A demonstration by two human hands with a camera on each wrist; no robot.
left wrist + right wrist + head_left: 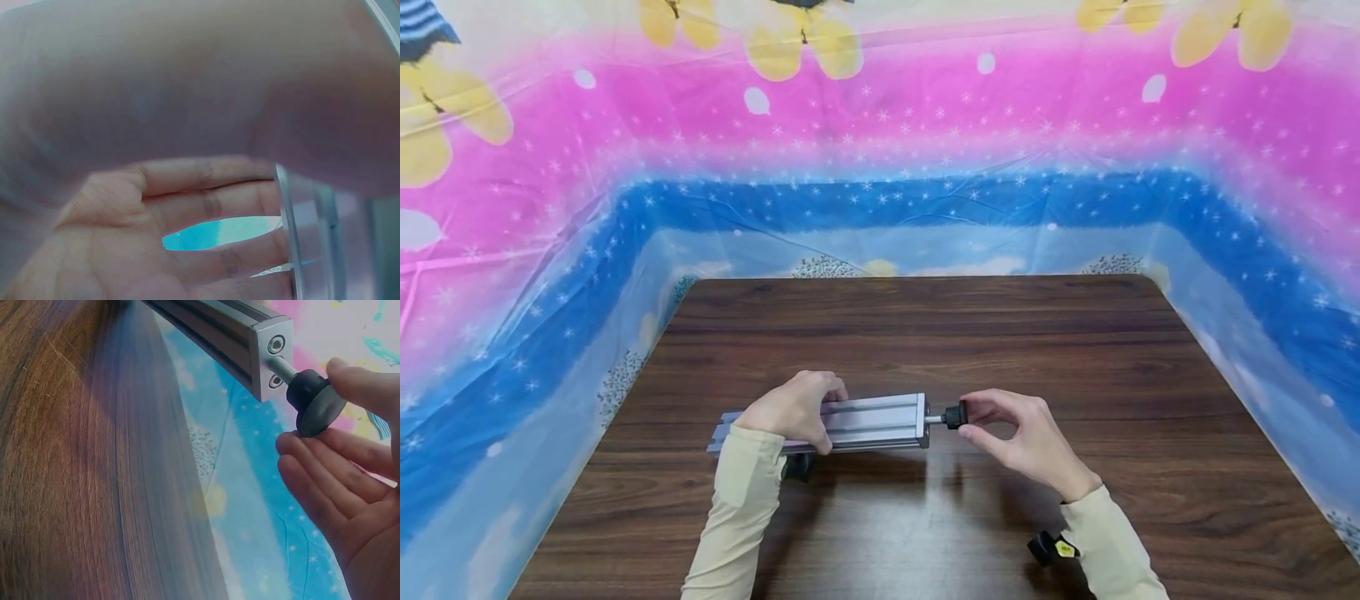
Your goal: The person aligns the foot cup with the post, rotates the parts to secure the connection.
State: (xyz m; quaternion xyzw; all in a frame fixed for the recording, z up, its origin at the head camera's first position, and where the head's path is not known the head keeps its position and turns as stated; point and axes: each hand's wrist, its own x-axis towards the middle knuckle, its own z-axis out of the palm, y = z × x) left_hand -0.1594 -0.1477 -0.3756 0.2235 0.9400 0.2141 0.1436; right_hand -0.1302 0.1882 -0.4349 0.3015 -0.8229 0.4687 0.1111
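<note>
My left hand (793,410) grips a silver slotted aluminium profile (874,421) from above, thumb on its near side and fingers over the far side. A leveling foot (955,415) with a black base and threaded stud sticks out of the profile's right end. Thumb and fingertips of my right hand (1026,433) pinch the edge of that base. Up close in the right wrist view, the stud (285,370) enters the end plate (265,359) between two socket-head screws. Blurred skin fills much of the left wrist view, with the profile (325,244) at the fingertips.
Below the left hand, a black part (799,467) shows under the profile. Another black piece with a yellow label (1064,548) lies by the right sleeve. The brown wood-grain table (925,333) is bordered by a colourful patterned cloth (880,200) at the back and sides.
</note>
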